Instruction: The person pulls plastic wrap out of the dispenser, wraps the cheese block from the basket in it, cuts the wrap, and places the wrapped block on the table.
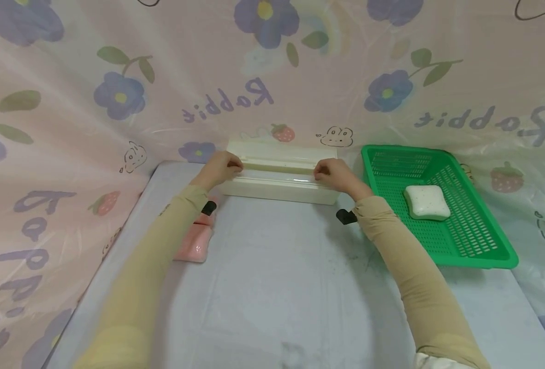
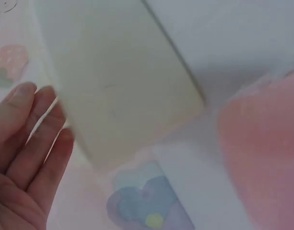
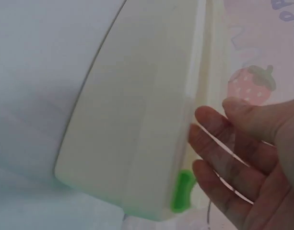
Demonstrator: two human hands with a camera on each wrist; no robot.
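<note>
A long cream-white plastic-wrap dispenser lies crosswise at the back of the table, its lid raised against the backdrop. Clear, shiny plastic wrap spans its front edge between the two hands. My left hand pinches the wrap near the left end, thumb against fingertips. At the right end my right hand pinches the wrap likewise. In the right wrist view a small green slider sits on the dispenser's edge, right beside the fingers. The left wrist view shows the dispenser's blank end close to the fingertips.
To the right stands a green slotted basket holding a white, wrapped-looking, pillow-shaped block. Pink packs lie on the left, partly behind the left forearm. A printed curtain hangs close behind the dispenser and along the sides.
</note>
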